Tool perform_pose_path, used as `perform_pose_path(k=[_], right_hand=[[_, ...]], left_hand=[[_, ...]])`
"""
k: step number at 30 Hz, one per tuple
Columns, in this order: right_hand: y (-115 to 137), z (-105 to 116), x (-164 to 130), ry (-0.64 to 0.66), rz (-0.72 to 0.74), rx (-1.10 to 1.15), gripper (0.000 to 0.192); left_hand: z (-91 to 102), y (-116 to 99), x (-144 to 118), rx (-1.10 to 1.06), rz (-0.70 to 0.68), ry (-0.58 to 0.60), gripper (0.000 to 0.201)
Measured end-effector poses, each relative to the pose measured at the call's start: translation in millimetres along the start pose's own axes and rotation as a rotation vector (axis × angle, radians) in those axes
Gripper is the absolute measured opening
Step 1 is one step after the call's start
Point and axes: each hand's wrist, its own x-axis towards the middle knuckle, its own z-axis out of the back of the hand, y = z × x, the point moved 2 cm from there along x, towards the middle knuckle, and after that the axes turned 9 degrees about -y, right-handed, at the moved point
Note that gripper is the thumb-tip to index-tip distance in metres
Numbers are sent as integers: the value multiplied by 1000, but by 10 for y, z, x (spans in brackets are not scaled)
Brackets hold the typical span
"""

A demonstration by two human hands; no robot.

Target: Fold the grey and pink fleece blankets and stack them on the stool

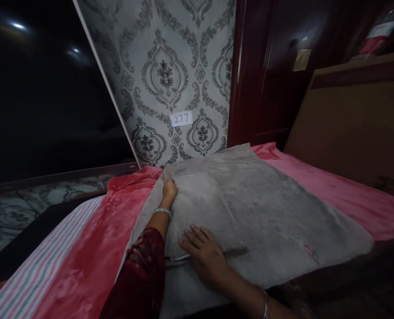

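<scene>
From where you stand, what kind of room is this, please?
Probably a bedroom: a bed with a pink blanket, a headboard and patterned wallpaper. The left hand and right hand rest on a grey towel.

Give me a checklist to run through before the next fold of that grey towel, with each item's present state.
1. Left hand grips the far corner of the folded flap: ok, fingers curl over the edge.
2. Right hand pins the near part of the flap: ok, palm flat, fingers spread.
3. Grey towel lies flat on the pink bedspread: ok, right part spread smooth.
4. Flap edges line up with the layer beneath: cannot tell, light is dim.
5. Towel clean: not ok, a reddish mark shows near the right front edge.
6. Towel fully on the bed: cannot tell, its front edge is in shadow.
</scene>
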Motion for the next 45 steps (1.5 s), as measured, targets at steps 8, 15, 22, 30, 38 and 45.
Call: perform_pose_path(k=[8,15,22,30,38,45], right_hand=[[-254,709,486,116,88,-11,41],[-646,450,508,328,158,4,69],[-634,396,437,379,127,108,66],[-373,431,101,418,219,351,69],[-1012,881,453,125,-39,572,53],[-1642,638,1521,105,-142,-66,59]], left_hand=[[39,-507,-100,246,-302,95,44],[-142,-330,-558,774,-501,428,63],[-135,-246,-576,822,-493,446,66],[-97,-339,-542,823,-449,478,65],[100,-602,-1093,772,-554,476,65],[394,-734,-1711,715,-644,509,75]])
